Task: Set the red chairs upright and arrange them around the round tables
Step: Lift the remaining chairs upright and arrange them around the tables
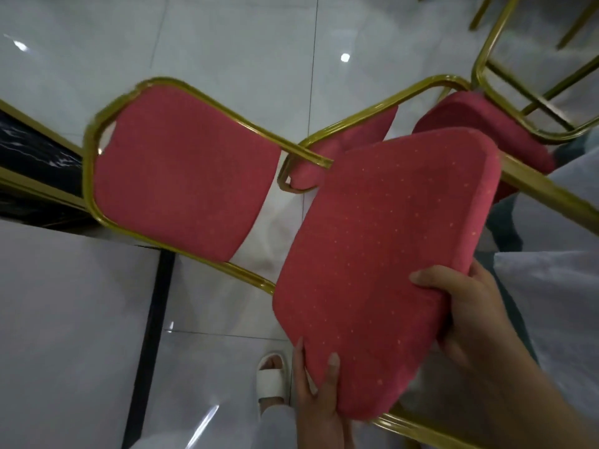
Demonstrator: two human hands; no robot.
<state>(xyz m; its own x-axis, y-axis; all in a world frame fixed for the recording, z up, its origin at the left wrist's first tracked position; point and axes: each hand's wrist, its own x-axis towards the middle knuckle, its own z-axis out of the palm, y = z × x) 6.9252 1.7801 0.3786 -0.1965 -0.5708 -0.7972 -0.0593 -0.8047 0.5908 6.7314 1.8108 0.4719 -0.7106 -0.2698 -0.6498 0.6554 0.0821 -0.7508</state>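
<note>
A red chair with a gold metal frame fills the middle of the head view, tilted. Its dotted seat cushion (382, 264) faces me and its padded backrest (181, 176) points to the left. My left hand (319, 393) grips the cushion's lower corner, fingers over the edge. My right hand (470, 312) clamps the cushion's right edge, thumb on top. Behind it a second red chair (479, 124) lies toppled, its backrest (353, 144) and gold legs showing.
Glossy white floor tiles (227, 43) spread all around. A black marbled panel with gold trim (35, 163) sits at the left, above a white surface with a black edge (64, 319). My foot in a white slipper (272, 377) stands below the chair. Pale cloth (557, 286) hangs at the right.
</note>
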